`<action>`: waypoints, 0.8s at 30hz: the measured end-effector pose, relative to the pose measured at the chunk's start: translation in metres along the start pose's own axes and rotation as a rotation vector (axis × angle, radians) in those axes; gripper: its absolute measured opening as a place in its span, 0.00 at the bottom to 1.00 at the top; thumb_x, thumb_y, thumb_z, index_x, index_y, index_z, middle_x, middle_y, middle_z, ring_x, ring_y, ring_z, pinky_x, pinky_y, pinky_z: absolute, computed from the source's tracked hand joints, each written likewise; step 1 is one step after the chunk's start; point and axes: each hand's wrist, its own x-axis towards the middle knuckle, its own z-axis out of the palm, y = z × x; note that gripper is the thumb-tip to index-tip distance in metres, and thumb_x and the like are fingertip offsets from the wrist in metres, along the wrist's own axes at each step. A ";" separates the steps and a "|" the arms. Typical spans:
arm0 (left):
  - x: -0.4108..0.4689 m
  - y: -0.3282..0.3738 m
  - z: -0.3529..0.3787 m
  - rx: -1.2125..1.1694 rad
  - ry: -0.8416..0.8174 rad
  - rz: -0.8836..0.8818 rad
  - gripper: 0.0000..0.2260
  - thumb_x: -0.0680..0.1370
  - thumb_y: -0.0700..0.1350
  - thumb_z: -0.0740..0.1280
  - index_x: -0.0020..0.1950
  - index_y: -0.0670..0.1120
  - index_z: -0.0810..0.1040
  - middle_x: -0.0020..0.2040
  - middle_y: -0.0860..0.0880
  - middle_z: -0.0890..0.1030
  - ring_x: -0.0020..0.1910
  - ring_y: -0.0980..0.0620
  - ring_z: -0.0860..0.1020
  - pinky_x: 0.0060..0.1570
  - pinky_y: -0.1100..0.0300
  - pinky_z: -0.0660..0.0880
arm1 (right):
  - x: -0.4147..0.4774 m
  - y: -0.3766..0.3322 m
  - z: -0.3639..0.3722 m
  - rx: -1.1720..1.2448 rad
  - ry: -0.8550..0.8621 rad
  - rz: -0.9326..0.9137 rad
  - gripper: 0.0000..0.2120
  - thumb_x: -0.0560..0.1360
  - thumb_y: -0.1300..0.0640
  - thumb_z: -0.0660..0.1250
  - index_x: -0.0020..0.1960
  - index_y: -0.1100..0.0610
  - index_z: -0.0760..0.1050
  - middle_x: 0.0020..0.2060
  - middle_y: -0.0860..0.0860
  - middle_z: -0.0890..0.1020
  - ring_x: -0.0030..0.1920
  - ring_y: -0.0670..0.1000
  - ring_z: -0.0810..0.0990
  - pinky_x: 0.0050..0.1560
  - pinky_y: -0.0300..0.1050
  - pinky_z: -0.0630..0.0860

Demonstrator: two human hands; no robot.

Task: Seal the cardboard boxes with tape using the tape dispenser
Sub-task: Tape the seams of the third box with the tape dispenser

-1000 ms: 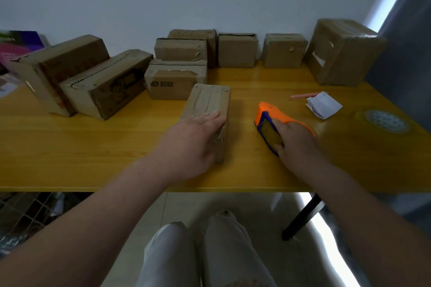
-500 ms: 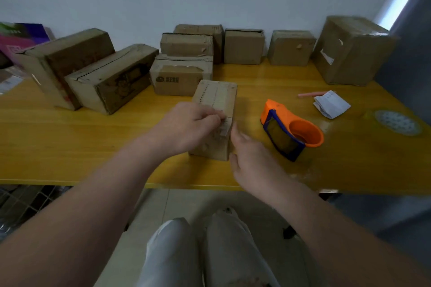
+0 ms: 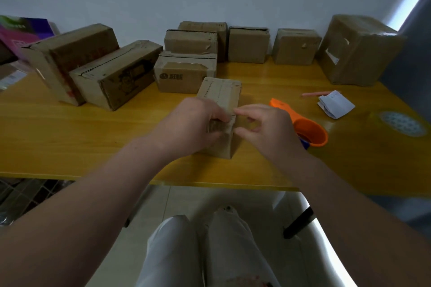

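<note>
A small cardboard box stands on the yellow bench, close to its near edge and about midway along it, with one short end facing the person. The left grip is clenched over the near end of this box, fingers curled onto its top. The right grip is at the box's right side with its fingers curled. Its index fingertip touches the top right edge and its thumb lies against the side face; I cannot tell whether it pinches anything there.

The orange tape dispenser lies on the bench just right of the right grip, partly hidden behind it and untouched. Further right are a folded white paper, a thin pink stick and, near the right edge, a round pale patterned disc.

Along the far edge sit more cardboard boxes: two long ones angled at the left, a printed box just behind the small box with others stacked behind it, and a large box at the far right corner.
</note>
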 end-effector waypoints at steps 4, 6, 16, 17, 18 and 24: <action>0.001 -0.002 -0.002 -0.070 0.088 0.066 0.06 0.73 0.43 0.71 0.49 0.46 0.84 0.46 0.50 0.84 0.44 0.53 0.80 0.42 0.64 0.72 | 0.001 0.001 -0.003 0.019 -0.009 -0.021 0.20 0.68 0.59 0.76 0.59 0.55 0.80 0.58 0.51 0.80 0.56 0.47 0.77 0.54 0.50 0.79; 0.002 -0.001 -0.003 -0.087 0.094 0.067 0.04 0.73 0.43 0.71 0.46 0.46 0.84 0.42 0.50 0.84 0.39 0.57 0.78 0.38 0.70 0.69 | 0.000 0.000 -0.004 0.032 -0.025 -0.031 0.19 0.68 0.58 0.76 0.59 0.55 0.80 0.58 0.50 0.79 0.57 0.47 0.76 0.54 0.50 0.79; 0.005 -0.002 -0.004 -0.071 0.064 0.063 0.02 0.70 0.44 0.73 0.39 0.47 0.82 0.35 0.51 0.81 0.34 0.55 0.76 0.33 0.71 0.67 | 0.005 -0.007 0.007 0.048 -0.029 -0.087 0.12 0.66 0.63 0.76 0.50 0.60 0.82 0.53 0.54 0.81 0.55 0.54 0.77 0.51 0.56 0.78; 0.006 -0.002 -0.005 -0.073 0.052 0.067 0.02 0.69 0.44 0.73 0.39 0.47 0.82 0.36 0.52 0.81 0.34 0.55 0.76 0.33 0.71 0.67 | 0.005 -0.007 0.007 0.047 -0.030 -0.086 0.12 0.66 0.62 0.76 0.49 0.60 0.82 0.52 0.53 0.81 0.54 0.54 0.77 0.50 0.55 0.78; 0.006 -0.003 -0.005 -0.078 0.041 0.070 0.02 0.69 0.43 0.73 0.39 0.47 0.82 0.36 0.52 0.80 0.35 0.55 0.77 0.33 0.71 0.67 | 0.006 -0.006 0.007 0.042 -0.031 -0.087 0.12 0.66 0.62 0.76 0.48 0.59 0.82 0.51 0.53 0.81 0.54 0.53 0.76 0.49 0.55 0.78; 0.007 -0.004 -0.009 -0.129 -0.025 0.062 0.08 0.67 0.45 0.73 0.46 0.48 0.81 0.39 0.56 0.80 0.37 0.62 0.76 0.34 0.74 0.68 | 0.008 -0.008 0.011 -0.034 0.009 -0.127 0.10 0.65 0.58 0.77 0.43 0.56 0.79 0.44 0.50 0.79 0.48 0.51 0.74 0.42 0.49 0.77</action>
